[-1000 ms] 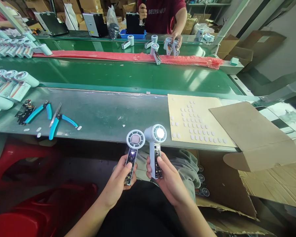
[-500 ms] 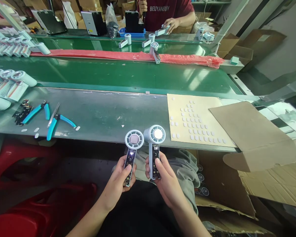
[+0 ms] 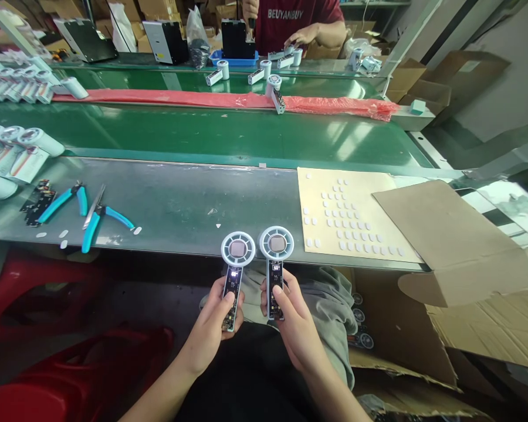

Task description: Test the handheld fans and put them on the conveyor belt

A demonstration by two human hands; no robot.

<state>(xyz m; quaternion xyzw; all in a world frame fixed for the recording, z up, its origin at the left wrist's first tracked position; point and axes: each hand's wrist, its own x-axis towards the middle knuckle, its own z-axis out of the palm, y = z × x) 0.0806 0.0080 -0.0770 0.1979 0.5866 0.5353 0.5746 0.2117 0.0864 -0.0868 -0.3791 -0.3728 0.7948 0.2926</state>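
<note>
My left hand [image 3: 213,328] is closed around the handle of a small white hand-held fan [image 3: 236,258] whose circuit board is bare and lit. My right hand [image 3: 293,325] grips a second such fan [image 3: 276,252], thumb pressed on its board, where a small display glows. Both fans stand upright side by side below the front edge of the grey workbench [image 3: 180,205], their round heads facing me.
Blue-handled cutters [image 3: 103,218] and pliers [image 3: 64,199] lie at the bench's left, beside white fan bodies [image 3: 39,140]. A tan sheet of small white pads [image 3: 347,214] and a cardboard flap [image 3: 449,234] lie right. Across the green conveyor [image 3: 224,135], a person in red [image 3: 299,20] handles fans.
The right-hand fan has turned so its head faces me squarely and its display now shows. The person across the belt has moved a hand along the fans there.
</note>
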